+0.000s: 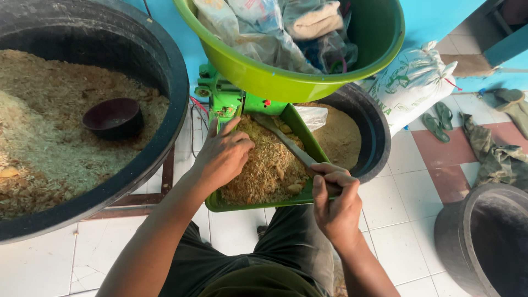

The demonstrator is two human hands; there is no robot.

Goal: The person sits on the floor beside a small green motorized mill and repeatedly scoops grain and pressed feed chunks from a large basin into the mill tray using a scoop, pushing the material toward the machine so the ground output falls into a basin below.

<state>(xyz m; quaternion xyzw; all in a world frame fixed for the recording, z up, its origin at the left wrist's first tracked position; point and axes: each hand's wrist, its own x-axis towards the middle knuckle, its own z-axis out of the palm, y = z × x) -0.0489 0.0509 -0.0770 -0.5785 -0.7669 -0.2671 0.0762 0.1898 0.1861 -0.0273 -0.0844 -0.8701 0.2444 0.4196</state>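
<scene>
Head camera, looking down: the right hand [336,206] has its fingers [330,179] curled tight around the handle end of a flat wooden stick [289,144], whose far end lies slanted across the coarse tan feed mix [267,165]. The left hand [223,157] rests palm-down on that mix, fingers loosely bent and pressed into it, gripping nothing that can be made out. The mix fills a green tray [242,204] at the front of a green machine [220,99], just above the person's knees. A lime-green basin [264,82] stuffed with plastic bags sits over the machine. Behind the tray stands a black tub [377,137] of fine brown meal. To the left, a large black tub [165,110] holds pale chaff and a dark bowl [114,117]. A white sack [412,82] lies on the tiled floor.
</scene>
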